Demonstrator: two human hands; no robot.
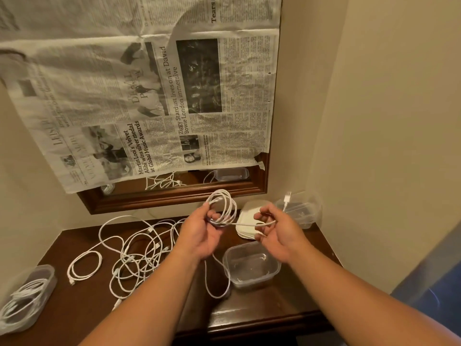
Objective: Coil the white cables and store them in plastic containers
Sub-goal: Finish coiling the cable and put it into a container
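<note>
Containers of clear plastic were seen at three spots on the dark wooden table (249,310). The rectangular container (252,279) nearest the hands, soft-cornered and translucent, was found bare inside, its rim uncovered. The left container (48,278), at the table's left edge, was filled with coiled cables (22,294), white and loosely looped. The far container (309,216), set against the right wall, was too hazy for its contents to be told. Just beside it a stack of white lids (245,222), flat with rounded corners, was laid. Above the table, a white cable (223,204), thin and smooth, was held in several round loops by the left hand (202,233), whose fingers were curled through and around the coil. From the coil a straight run was drawn across to the right hand (274,233), where it was pinched between thumb and curled fingers. Its USB plug (288,197) was raised beyond that hand, in front of the far container. A tangle of white cables (139,253) was spread over the table's left half, with a separate small coil (84,267) lying beside it. Behind, a wooden-framed mirror (174,196) was mostly covered by crinkled newspaper (149,96).
</note>
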